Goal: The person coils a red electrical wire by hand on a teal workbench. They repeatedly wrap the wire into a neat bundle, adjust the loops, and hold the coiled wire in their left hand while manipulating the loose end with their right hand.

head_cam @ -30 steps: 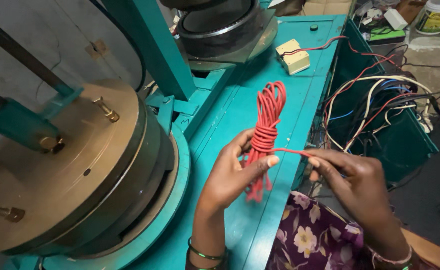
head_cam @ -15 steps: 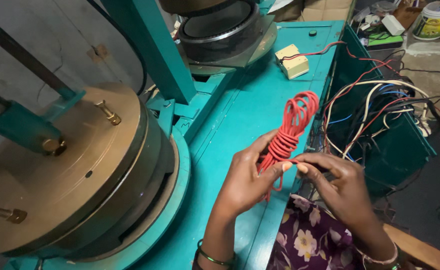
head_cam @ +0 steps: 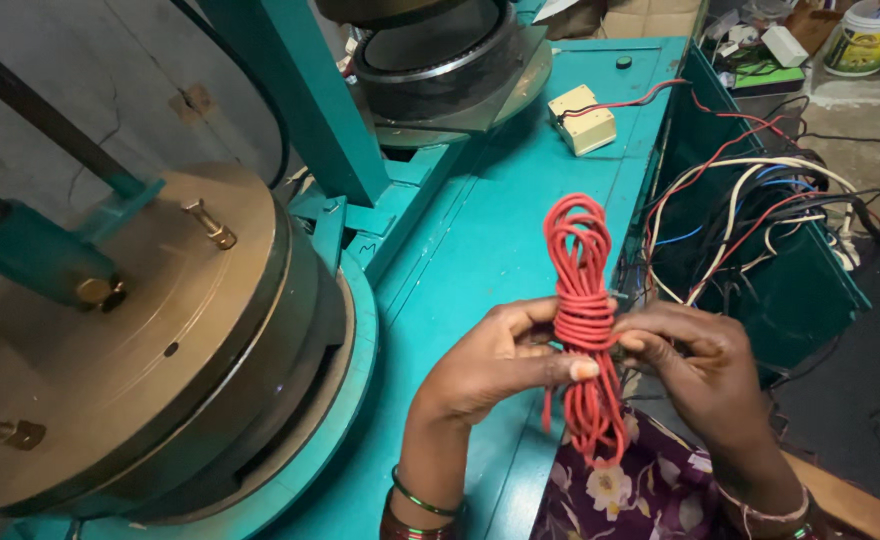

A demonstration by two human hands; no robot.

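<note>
Packages first: a white bucket [head_cam: 863,35] with a yellow-green label band stands on the floor at about 1 o'clock, top right corner; beside it, toward 12 o'clock, a small white box [head_cam: 784,45] lies tilted over a flat green item [head_cam: 766,77]. A cream-coloured rectangular box [head_cam: 582,119] sits on the teal bench [head_cam: 480,230] at about 12 o'clock from the hands, a red lead running off its right side. The red wire bundle [head_cam: 584,320] is a long hank of looped cord, upright, bound round its middle by tight turns of the same wire; loops fan out above the binding and hang loose below it. It stands between the two hands, held over the near edge of the bench. Left hand [head_cam: 495,360] closes on the bound waist from 9 o'clock, thumb laid across the front. Right hand [head_cam: 705,365] meets it from 3 o'clock, fingertips pinched at the turns. A tangle of loose wires [head_cam: 760,215] fills the teal bin at 2 o'clock. A large brass-coloured disc [head_cam: 130,330] sits at 9 o'clock.
</note>
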